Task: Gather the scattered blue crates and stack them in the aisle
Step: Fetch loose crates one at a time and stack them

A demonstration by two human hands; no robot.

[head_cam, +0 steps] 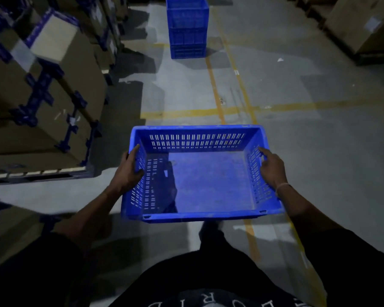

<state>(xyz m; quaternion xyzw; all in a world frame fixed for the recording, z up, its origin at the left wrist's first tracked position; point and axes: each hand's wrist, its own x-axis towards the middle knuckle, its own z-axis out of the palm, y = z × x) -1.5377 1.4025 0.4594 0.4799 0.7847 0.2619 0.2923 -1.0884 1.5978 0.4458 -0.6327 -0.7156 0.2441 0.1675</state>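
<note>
Dim warehouse aisle, grey concrete floor (297, 151) crossed by worn yellow lines (211, 111). Low in the middle of the view, one blue crate (208, 185) carried clear of the floor, open top up, bare inside, slotted walls on all four sides, far wall just short of the yellow cross line. Left hand (129, 171) clamped on the crate's left wall, thumb hooked over the rim to the inside, fingers wrapped down the outside. Right hand (272, 168) on the right wall, fingers over the rim and partly straight against the slotted inner face, forefinger pointing forward along the rim; holding the crate from that side, thin band (283, 187) at the wrist. Dark sleeves and a dark shirt (208, 291) with pale lettering along the bottom edge, one dark foot below the crate's near rim. Farther up the aisle, well apart from the carried crate, a stack of blue crates (187, 29) standing upright on the floor beside the long yellow line; exact count hard to tell. Left of the aisle, tall brown cartons (42, 96) bound with blue strapping and corner pieces, set on a pallet. Top right, more brown cartons (359, 23) at the aisle's edge. Small white scrap (280, 60) on the floor between the stack and those cartons.
</note>
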